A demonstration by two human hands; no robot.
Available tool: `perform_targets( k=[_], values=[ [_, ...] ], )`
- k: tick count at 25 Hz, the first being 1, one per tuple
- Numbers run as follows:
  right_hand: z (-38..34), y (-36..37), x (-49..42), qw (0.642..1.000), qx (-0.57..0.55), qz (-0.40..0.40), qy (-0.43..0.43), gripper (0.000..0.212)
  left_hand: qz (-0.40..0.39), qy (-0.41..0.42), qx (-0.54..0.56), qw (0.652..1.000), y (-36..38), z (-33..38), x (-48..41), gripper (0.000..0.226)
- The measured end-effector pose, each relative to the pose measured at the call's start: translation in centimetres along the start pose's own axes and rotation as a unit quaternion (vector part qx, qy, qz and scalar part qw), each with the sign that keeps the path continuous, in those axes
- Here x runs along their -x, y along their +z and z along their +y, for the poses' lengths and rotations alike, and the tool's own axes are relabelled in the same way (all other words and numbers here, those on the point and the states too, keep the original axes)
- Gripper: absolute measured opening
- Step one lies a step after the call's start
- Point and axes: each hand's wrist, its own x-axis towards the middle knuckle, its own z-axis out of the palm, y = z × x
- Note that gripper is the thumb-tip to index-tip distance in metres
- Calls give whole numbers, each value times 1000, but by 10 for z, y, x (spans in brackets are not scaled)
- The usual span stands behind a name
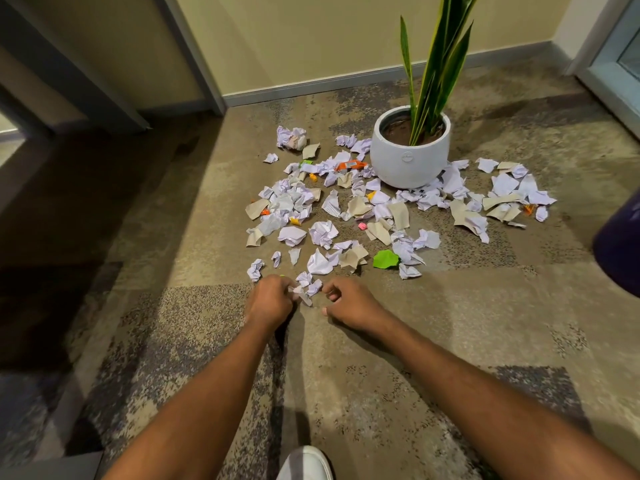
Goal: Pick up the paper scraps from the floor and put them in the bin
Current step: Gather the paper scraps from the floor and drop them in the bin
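Several crumpled white, tan and coloured paper scraps [360, 209] lie scattered on the carpet around a plant pot. My left hand [272, 299] is at the near edge of the pile, its fingers closed on small white scraps [302, 293]; a bit of green shows above its knuckles. My right hand [349, 299] hovers just right of those scraps, fingers curled and slightly apart, holding nothing I can see. A dark purple rounded object [620, 247], possibly the bin, is cut off at the right edge.
A white round pot [408, 161] with a tall green plant stands amid the scraps. A bright green scrap [385, 259] lies to the right of my hands. Walls and a door frame close the back; a glass door is far right. My white shoe [306, 464] is at the bottom.
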Motion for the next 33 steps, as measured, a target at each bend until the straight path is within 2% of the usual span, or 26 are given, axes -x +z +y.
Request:
perform_targets(
  k=[3,6,10,13,14,16,18,19,21,23,26,29,33],
  values=[
    [1,-3,3,1000,-12,-1,4,38,14,-60,116,991,2,-4,-4,8],
    [-1,-10,8,999,-34,-3,17,38,-4,-111,245,963,3,-7,-3,9],
    [-3,-27,12,999,-40,6,28,41,-50,-127,328,935,8,-2,-1,13],
    [-1,-47,9,992,-94,75,34,32,-64,-120,336,932,11,12,3,25],
    [2,-55,7,990,-70,119,28,29,-55,-103,305,945,11,17,3,35],
    [13,-74,0,974,98,205,11,36,-48,-60,225,971,11,26,5,67],
    [29,-91,-8,941,254,223,10,66,-64,-25,176,982,12,34,6,97],
    [36,-97,-11,937,284,204,19,79,-74,-13,154,985,13,37,7,103],
    [46,-103,-13,939,304,158,33,85,-69,3,121,990,17,41,9,99],
    [54,-99,-10,932,330,147,4,67,-55,20,110,992,22,46,12,88],
    [56,-86,2,924,333,177,-59,37,-50,41,113,991,26,54,12,68],
    [51,-75,11,935,305,146,-107,39,-82,68,137,985,28,58,14,56],
    [41,-80,14,957,238,119,-113,47,-128,112,166,971,24,51,15,62]
  ],
)
